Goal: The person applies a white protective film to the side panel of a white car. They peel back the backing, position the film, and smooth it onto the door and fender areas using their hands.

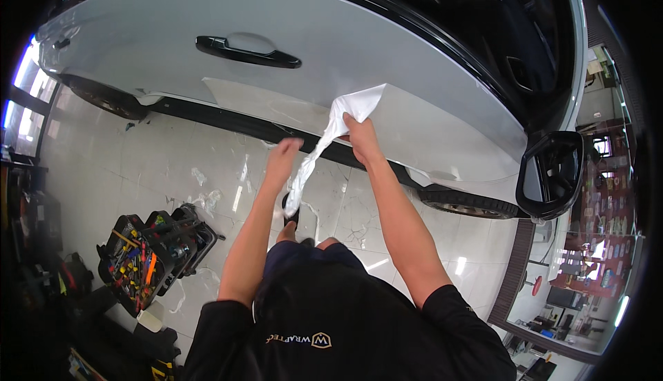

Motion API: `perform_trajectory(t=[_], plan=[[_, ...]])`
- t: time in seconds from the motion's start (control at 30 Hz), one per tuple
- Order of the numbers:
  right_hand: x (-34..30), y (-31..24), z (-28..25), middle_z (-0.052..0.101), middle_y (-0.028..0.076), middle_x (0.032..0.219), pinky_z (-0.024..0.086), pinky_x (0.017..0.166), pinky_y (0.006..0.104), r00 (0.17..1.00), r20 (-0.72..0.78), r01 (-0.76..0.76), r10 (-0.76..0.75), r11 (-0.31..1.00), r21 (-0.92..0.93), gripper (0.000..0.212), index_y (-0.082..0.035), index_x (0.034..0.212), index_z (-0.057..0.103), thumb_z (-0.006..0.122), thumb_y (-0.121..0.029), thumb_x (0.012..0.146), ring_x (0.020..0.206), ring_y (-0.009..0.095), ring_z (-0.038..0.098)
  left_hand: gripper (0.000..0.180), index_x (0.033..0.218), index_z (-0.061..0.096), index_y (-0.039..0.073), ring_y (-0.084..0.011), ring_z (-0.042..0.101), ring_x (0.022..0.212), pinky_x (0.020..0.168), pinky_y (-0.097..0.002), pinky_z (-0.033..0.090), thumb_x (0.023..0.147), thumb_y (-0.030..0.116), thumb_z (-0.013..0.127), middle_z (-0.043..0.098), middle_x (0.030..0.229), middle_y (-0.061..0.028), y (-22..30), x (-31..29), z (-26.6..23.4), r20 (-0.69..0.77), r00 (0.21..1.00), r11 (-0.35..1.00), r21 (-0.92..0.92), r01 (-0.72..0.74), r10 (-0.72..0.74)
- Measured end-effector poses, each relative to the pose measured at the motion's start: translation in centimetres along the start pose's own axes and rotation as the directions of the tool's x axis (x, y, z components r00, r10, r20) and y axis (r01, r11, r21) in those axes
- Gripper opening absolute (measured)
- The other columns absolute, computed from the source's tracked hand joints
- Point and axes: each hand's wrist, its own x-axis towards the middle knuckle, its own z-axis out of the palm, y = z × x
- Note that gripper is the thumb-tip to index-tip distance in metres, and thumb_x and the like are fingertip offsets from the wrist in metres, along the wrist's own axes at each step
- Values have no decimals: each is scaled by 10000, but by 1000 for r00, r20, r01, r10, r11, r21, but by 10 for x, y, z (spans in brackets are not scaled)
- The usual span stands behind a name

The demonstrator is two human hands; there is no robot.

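My right hand point(359, 136) is closed on a sheet of white film point(362, 103), pinching it just below its broad upper part. That upper part is spread against the lower door panel of a car. A twisted length of the film hangs down from my grip toward my foot. To the left of this strip, my left hand point(285, 151) is held with curled fingers, slightly blurred; what they hold, if anything, does not show. The silver-grey car door point(159, 32) has a black handle point(248, 51), and a paler area point(266, 108) runs along its lower part.
A black wing mirror point(550, 174) juts out at the right, above a wheel point(469, 203). An open tool case point(131, 270) full of coloured tools stands on the tiled floor at the left. Crumpled film scraps point(206, 200) lie between it and the car's black sill point(221, 120).
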Motion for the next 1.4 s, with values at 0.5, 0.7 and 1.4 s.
perform_trajectory(t=[0.5, 0.7, 1.4], plan=[[-19, -28, 4, 695, 213, 795, 574, 671, 432, 994, -7, 79, -105, 790, -607, 348, 70, 1019, 646, 541, -260, 985, 693, 331, 711, 497, 1207, 584, -56, -311, 631, 1051, 896, -473, 490, 1052, 383, 409, 651, 1150, -200, 51, 88, 105, -13, 965, 917, -315, 244, -261], [-3, -11, -14, 714, 218, 823, 541, 682, 439, 977, 53, 172, -209, 613, -771, 362, 36, 961, 660, 488, -280, 999, 589, 304, 698, 601, 1185, 602, -91, -441, 619, 1070, 932, -514, 456, 1063, 411, 297, 640, 1138, -323, 45, 94, 117, -199, 980, 883, 461, 88, 6], [-16, -18, -35, 692, 236, 741, 520, 785, 499, 974, 228, 176, -14, 681, -711, 427, 37, 937, 678, 431, -303, 1016, 746, 409, 690, 589, 1076, 645, -102, -466, 613, 1033, 921, -476, 460, 1057, 389, 320, 663, 1045, -311, 46, 57, 129, -226, 971, 954, 266, 138, -77]])
